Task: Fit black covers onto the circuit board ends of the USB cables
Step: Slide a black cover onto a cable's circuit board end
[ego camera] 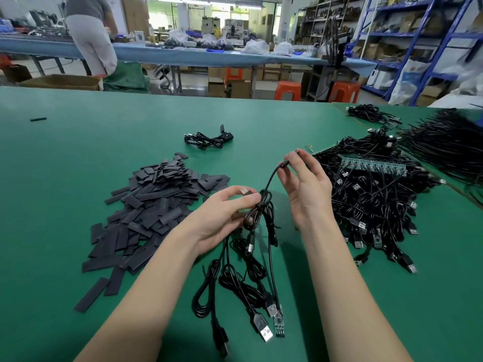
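My left hand grips a bunch of black USB cables above the green table; their coils and plugs dangle below it. One hanging end carries a bare green circuit board. My right hand pinches the upper end of one cable between thumb and fingertips; that end looks black. A heap of flat black covers lies left of my hands.
A large pile of black USB cables with circuit board ends lies to the right. A small bundle of cables sits farther back. More cable bundles fill the far right. A person stands at a bench behind.
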Tool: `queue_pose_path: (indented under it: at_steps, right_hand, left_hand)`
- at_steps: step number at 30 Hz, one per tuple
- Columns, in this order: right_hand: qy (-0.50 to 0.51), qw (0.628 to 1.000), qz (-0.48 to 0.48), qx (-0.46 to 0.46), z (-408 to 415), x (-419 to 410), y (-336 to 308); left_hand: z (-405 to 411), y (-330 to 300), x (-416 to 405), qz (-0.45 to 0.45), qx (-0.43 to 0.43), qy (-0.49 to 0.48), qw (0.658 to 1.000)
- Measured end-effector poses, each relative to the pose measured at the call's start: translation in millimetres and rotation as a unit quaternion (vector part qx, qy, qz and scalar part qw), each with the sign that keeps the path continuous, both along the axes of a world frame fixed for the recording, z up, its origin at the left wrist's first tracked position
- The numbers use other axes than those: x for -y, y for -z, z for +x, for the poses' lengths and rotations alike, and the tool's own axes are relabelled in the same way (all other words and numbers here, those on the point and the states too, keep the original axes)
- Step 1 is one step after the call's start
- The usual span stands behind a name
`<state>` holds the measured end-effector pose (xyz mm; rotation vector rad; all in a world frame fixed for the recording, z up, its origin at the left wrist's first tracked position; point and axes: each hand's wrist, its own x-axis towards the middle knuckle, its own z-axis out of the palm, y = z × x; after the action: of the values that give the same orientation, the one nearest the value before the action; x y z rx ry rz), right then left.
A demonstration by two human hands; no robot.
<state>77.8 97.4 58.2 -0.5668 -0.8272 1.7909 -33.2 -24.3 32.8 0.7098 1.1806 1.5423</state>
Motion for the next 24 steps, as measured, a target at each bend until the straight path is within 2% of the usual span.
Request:
queue_pose_path:
  at_steps: [3,5,8,13,19,22,24]
  right_hand:
    - [-0.002,1.0,-0.012,0.001,-1,2,2]
    - [-0.012,1.0,-0.021,0.002,-1,3,4]
    - [-0.046,0.999,-0.023,0.007,1,3,5]
    - [-0.063,0.997,-0.012,0.035,2,3,10]
    - [-0.028,0.999,-0.025,0.007,2,1,12]
    - [-0.029,0.999,-0.028,-0.014,0,1,10]
    - [-0.029,0.999,-0.037,-0.026,-1,1,11]
  left_hand:
    - [-4,1,7,0.01,0.022,0.078,0.997]
    - [-6,2,8,0.013,0.003,0.081,0.997]
    - [-8,2,7,0.0,0.003,0.028,1.0]
    - [-7,2,3,-0.025,-0.081,-0.012,0.996]
    - [-4,0,-3,0.021,-0.127,-0.191,0.973]
    - [-4,1,-3,0.032,-0.232,-0.218,0.947]
    - [-5,-2,-3,0.047,-0.364,-0.219,0.904]
